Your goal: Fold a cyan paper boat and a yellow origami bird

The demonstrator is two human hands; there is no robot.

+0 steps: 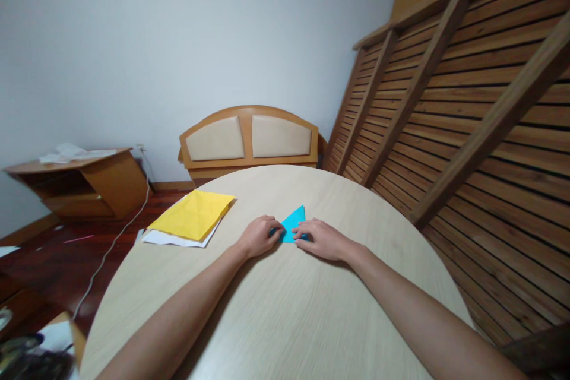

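Note:
A small blue paper [294, 221], folded into a triangle, lies flat on the round light-wood table [285, 309] near its middle. My left hand [259, 236] presses on the triangle's left corner with curled fingers. My right hand [321, 238] lies on the lower right edge of the paper, fingers flat and pointing left. The near edge of the blue paper is hidden under both hands. Its far tip points away from me.
A stack of yellow paper [193, 214] on white sheets [171, 239] lies at the table's left edge. Beyond the table stand a padded headboard [248, 141], a slatted wooden frame [467, 107] leaning on the right, and a low cabinet [84, 181] on the left. A white cable [113, 243] runs across the floor.

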